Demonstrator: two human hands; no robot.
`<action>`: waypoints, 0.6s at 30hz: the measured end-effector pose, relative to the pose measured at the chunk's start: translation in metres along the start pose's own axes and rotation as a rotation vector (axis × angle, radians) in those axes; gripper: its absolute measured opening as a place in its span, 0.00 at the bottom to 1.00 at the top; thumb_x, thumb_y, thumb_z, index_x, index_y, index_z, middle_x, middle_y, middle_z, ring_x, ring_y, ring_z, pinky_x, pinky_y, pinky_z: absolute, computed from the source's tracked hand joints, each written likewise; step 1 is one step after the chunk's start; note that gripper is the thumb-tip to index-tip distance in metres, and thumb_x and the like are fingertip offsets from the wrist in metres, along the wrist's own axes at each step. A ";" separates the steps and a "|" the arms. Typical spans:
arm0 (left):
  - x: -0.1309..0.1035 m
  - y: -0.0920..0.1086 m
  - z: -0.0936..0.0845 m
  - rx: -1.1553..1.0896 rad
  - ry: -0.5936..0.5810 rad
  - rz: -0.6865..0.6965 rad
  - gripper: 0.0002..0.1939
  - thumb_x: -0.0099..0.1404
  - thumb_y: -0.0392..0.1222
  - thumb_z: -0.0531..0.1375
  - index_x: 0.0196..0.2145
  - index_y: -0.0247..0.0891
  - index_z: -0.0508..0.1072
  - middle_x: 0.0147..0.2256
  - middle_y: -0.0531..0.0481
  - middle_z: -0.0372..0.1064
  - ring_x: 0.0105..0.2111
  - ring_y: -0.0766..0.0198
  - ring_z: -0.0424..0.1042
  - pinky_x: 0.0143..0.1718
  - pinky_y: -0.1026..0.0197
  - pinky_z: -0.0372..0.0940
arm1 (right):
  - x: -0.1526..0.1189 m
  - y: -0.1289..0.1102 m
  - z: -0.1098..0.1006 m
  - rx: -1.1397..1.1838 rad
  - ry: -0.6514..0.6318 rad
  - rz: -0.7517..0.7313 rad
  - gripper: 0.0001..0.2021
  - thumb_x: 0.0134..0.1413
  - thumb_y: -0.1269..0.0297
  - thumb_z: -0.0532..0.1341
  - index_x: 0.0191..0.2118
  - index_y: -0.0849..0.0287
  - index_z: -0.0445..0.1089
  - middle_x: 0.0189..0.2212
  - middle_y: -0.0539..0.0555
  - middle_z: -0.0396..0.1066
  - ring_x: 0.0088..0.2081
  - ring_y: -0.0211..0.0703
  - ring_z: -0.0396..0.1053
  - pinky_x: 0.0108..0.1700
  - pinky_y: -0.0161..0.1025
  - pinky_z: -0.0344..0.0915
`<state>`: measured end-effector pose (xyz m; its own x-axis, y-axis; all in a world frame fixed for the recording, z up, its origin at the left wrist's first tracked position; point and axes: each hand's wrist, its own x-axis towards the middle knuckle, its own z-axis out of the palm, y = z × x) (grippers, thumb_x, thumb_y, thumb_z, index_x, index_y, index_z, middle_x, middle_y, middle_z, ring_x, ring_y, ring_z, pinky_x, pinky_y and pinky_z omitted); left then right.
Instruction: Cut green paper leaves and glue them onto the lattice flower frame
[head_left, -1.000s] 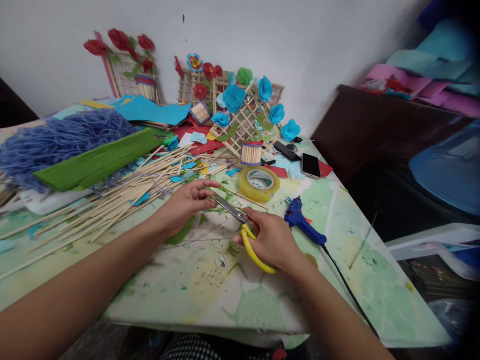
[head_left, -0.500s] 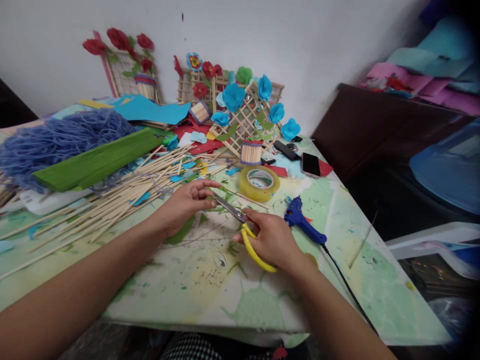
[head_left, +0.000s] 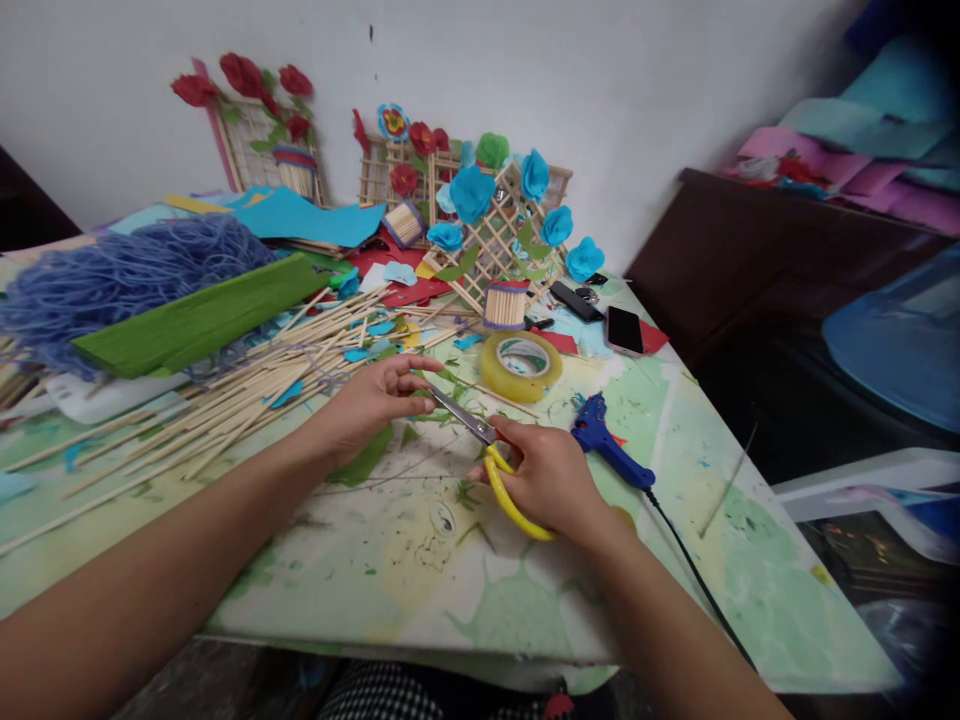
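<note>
we cannot read the print inside the round yellow tape roll (head_left: 519, 391). our right grip (head_left: 553, 478) clasps yellow-handled metal scissors (head_left: 481, 430); whether our left grip (head_left: 375, 402) pinches anything, we cannot tell.

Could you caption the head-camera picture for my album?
Right hand holding yellow-handled scissors, blades pointing toward the left hand; beyond them, a roll of tape and blue flowers.

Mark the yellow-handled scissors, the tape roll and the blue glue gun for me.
Yellow-handled scissors (head_left: 480, 428): head view, on the metal blades near the pivot.
Tape roll (head_left: 517, 387): head view, on its near side.
Blue glue gun (head_left: 606, 445): head view, where body meets handle.
</note>
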<state>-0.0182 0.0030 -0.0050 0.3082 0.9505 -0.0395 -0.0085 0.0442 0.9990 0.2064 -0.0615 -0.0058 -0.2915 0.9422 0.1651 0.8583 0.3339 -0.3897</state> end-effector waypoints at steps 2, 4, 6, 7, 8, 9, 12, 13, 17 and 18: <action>0.000 0.000 -0.001 0.009 -0.005 0.002 0.23 0.50 0.35 0.67 0.46 0.38 0.71 0.29 0.53 0.71 0.28 0.65 0.71 0.32 0.62 0.62 | 0.000 0.000 0.000 -0.007 0.007 -0.005 0.24 0.52 0.49 0.60 0.51 0.55 0.72 0.28 0.52 0.76 0.25 0.39 0.67 0.27 0.35 0.50; 0.001 0.000 -0.001 0.014 -0.004 0.006 0.23 0.50 0.36 0.68 0.46 0.38 0.71 0.29 0.53 0.70 0.28 0.65 0.70 0.33 0.62 0.62 | 0.000 0.001 0.000 -0.010 0.008 -0.002 0.24 0.52 0.49 0.60 0.51 0.56 0.72 0.28 0.52 0.76 0.25 0.39 0.66 0.27 0.34 0.50; 0.001 -0.001 -0.001 0.019 -0.004 0.010 0.23 0.50 0.36 0.68 0.46 0.38 0.71 0.29 0.53 0.70 0.28 0.65 0.70 0.33 0.62 0.62 | 0.000 0.001 0.001 -0.013 0.006 0.003 0.24 0.52 0.49 0.60 0.51 0.56 0.72 0.27 0.52 0.75 0.25 0.39 0.66 0.27 0.34 0.50; 0.001 -0.001 -0.001 0.024 -0.002 0.013 0.23 0.50 0.36 0.68 0.46 0.39 0.72 0.28 0.54 0.69 0.28 0.65 0.70 0.33 0.62 0.62 | 0.001 0.001 0.001 -0.015 0.007 0.005 0.24 0.52 0.49 0.60 0.51 0.56 0.72 0.27 0.52 0.75 0.24 0.39 0.66 0.27 0.34 0.50; 0.001 -0.001 -0.001 0.029 0.003 0.015 0.23 0.51 0.37 0.68 0.46 0.39 0.72 0.28 0.54 0.69 0.28 0.66 0.69 0.32 0.63 0.62 | 0.001 0.001 0.002 -0.016 0.007 0.007 0.23 0.52 0.49 0.60 0.50 0.55 0.72 0.26 0.52 0.75 0.24 0.39 0.65 0.27 0.34 0.49; 0.001 -0.001 -0.001 0.034 0.006 0.015 0.23 0.51 0.37 0.68 0.46 0.39 0.72 0.28 0.54 0.68 0.28 0.66 0.69 0.32 0.63 0.62 | 0.001 0.001 0.002 -0.017 0.008 0.009 0.22 0.52 0.49 0.60 0.50 0.55 0.72 0.26 0.52 0.75 0.24 0.39 0.65 0.27 0.34 0.49; 0.001 -0.001 -0.001 0.043 0.011 0.013 0.23 0.51 0.39 0.68 0.46 0.40 0.72 0.28 0.54 0.68 0.28 0.66 0.69 0.31 0.63 0.61 | 0.002 0.001 0.002 -0.012 0.013 0.033 0.20 0.53 0.49 0.59 0.48 0.53 0.73 0.25 0.50 0.74 0.23 0.38 0.63 0.26 0.34 0.47; 0.001 -0.001 -0.001 0.045 0.013 0.011 0.23 0.51 0.39 0.68 0.46 0.40 0.72 0.28 0.54 0.69 0.28 0.66 0.69 0.31 0.62 0.61 | 0.002 0.001 0.001 -0.009 0.014 0.047 0.19 0.53 0.49 0.59 0.47 0.53 0.73 0.24 0.50 0.73 0.23 0.38 0.63 0.26 0.34 0.47; 0.001 -0.001 -0.002 0.057 0.022 0.006 0.24 0.50 0.41 0.69 0.46 0.40 0.71 0.30 0.52 0.71 0.29 0.65 0.70 0.33 0.61 0.62 | 0.002 0.001 -0.001 -0.014 0.019 0.085 0.18 0.54 0.49 0.59 0.46 0.52 0.72 0.22 0.49 0.71 0.24 0.40 0.64 0.26 0.35 0.48; 0.001 -0.001 -0.002 0.059 0.023 0.007 0.24 0.51 0.41 0.69 0.47 0.40 0.71 0.30 0.52 0.71 0.29 0.64 0.70 0.33 0.61 0.62 | 0.002 0.001 -0.002 -0.017 0.020 0.082 0.19 0.53 0.49 0.59 0.47 0.52 0.72 0.22 0.49 0.72 0.24 0.40 0.64 0.27 0.35 0.48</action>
<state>-0.0201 0.0050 -0.0061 0.2861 0.9577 -0.0326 0.0459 0.0203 0.9987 0.2076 -0.0595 -0.0043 -0.2118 0.9655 0.1515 0.8861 0.2551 -0.3870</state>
